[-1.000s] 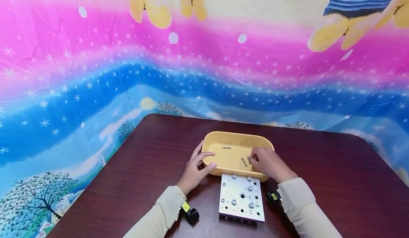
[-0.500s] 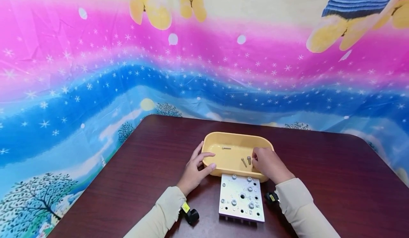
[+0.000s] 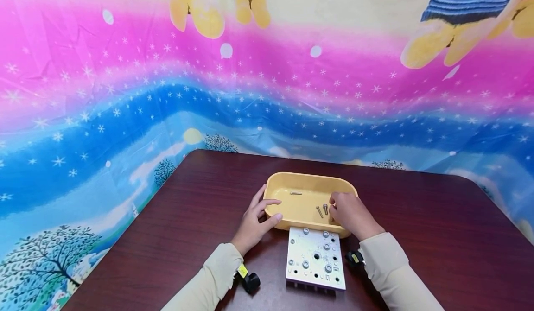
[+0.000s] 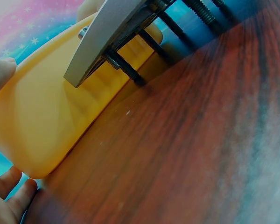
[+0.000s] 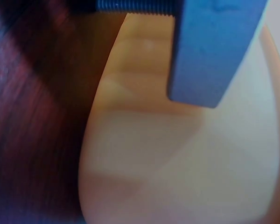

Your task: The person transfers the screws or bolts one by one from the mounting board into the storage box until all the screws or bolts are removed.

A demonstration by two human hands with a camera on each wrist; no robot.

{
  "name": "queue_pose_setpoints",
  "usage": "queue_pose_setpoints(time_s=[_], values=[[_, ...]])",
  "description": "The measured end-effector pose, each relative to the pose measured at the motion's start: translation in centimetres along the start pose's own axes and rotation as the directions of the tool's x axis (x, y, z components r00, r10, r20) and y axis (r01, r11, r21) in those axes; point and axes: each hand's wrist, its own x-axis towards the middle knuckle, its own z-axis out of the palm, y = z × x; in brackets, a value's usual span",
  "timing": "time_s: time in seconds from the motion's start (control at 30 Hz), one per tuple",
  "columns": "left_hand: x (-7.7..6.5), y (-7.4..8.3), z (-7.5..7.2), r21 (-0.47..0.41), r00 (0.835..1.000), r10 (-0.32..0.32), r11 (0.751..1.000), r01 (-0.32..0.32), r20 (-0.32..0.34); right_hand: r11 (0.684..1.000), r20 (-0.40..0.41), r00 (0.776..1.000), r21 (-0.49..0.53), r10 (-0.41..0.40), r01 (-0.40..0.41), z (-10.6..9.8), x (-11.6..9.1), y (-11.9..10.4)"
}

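My left hand (image 3: 251,225) grips the left end of a yellow plastic tray (image 3: 308,224), its thumb (image 4: 2,72) at the rim and other fingers (image 4: 21,196) against the outer wall. My right hand (image 3: 352,213) reaches over the tray's right end with bent fingers. Its fingertips are down inside, and I cannot tell whether they pinch anything. Just left of them lie a thicker socket-head bolt (image 3: 325,209) and a thin screw (image 3: 319,212). Another thin screw (image 3: 295,193) lies farther back. Against the tray's front stands a metal plate (image 3: 316,260) with several bolts through it.
Threaded shanks (image 4: 123,67) stick out beneath the plate and hold it up off the dark wooden table (image 3: 200,199). A black wrist camera (image 3: 250,282) hangs at the left cuff, and another wrist camera (image 3: 354,257) at the right. A printed cloth (image 3: 267,93) hangs behind the table.
The right hand has shifted very slightly inside the tray's right end, and the front thin screw lies a touch farther right. The left hand and the plate stay where they were.
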Motion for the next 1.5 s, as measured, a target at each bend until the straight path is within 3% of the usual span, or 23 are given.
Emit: queue_pose_setpoints(time_s=[0.3, 0.57, 0.83, 1.03, 1.23, 1.4, 1.5], values=[[0.0, 0.0, 0.0, 0.001, 1.000, -0.003, 1.000, 0.003, 0.003, 0.999, 0.014, 1.000, 0.050, -0.019, 0.019, -0.2, 0.0, 0.3], [0.0, -0.1, 0.0, 0.000, 1.000, 0.003, 1.000, -0.003, 0.004, 0.976, 0.019, 0.998, 0.213, -0.060, 0.054, -1.3, 0.0, 0.6], [0.0, 0.0, -0.1, 0.003, 1.000, 0.003, 1.000, -0.003, 0.002, 0.966, 0.016, 0.992, 0.228, -0.125, 0.118, -2.6, -0.6, -0.7], [0.1, 0.1, 0.0, 0.012, 1.000, 0.000, 1.000, -0.001, 0.011, 0.946, 0.106, 0.971, 0.269, -0.215, 0.180, -3.8, -1.9, -2.7], [0.1, 0.1, 0.0, 0.025, 1.000, 0.004, 1.000, -0.004, 0.007, 0.950, 0.206, 0.942, 0.225, -0.264, 0.217, -4.8, -3.1, -4.5], [0.1, 0.1, 0.0, 0.018, 1.000, 0.003, 1.000, -0.003, 0.006, 0.954, 0.189, 0.943, 0.179, -0.274, 0.241, -5.4, -3.8, -5.7], [0.1, 0.0, 0.0, 0.020, 1.000, 0.001, 1.000, -0.001, 0.000, 0.941, 0.204, 0.925, 0.181, -0.319, 0.285, -5.6, -4.3, -6.3]])
